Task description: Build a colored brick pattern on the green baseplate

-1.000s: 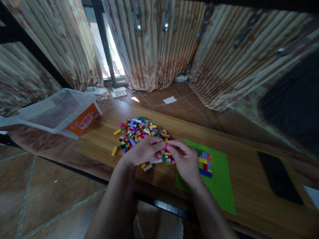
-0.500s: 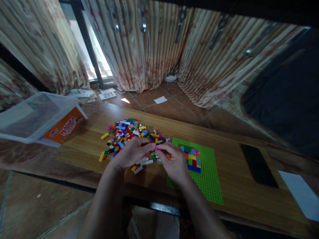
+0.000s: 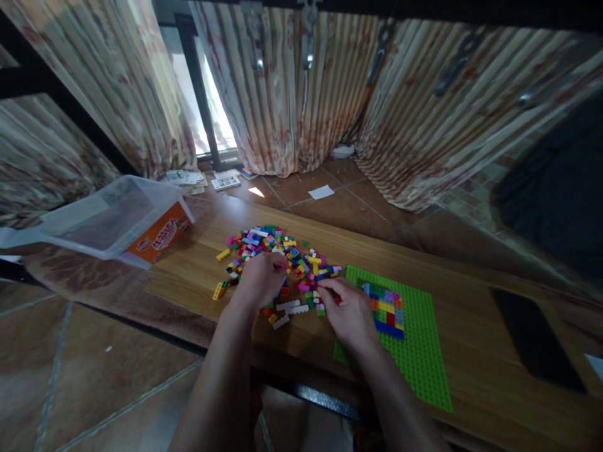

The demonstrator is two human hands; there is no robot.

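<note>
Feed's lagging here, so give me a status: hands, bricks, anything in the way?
Left hand down on the loose brick pile, grip hidden. Right hand at pile's edge, overlapping the green baseplate; hold unclear. Nothing between hands and pile.

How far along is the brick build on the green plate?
Done: a small patch of bricks sits on the plate, most of it bare. In hand: the left hand and right hand are down at the pile; what they grip is unclear. Left: most bricks lie loose.

The left hand [image 3: 261, 279] hides the bricks [image 3: 282, 247] beneath it; its grip cannot be judged.
</note>
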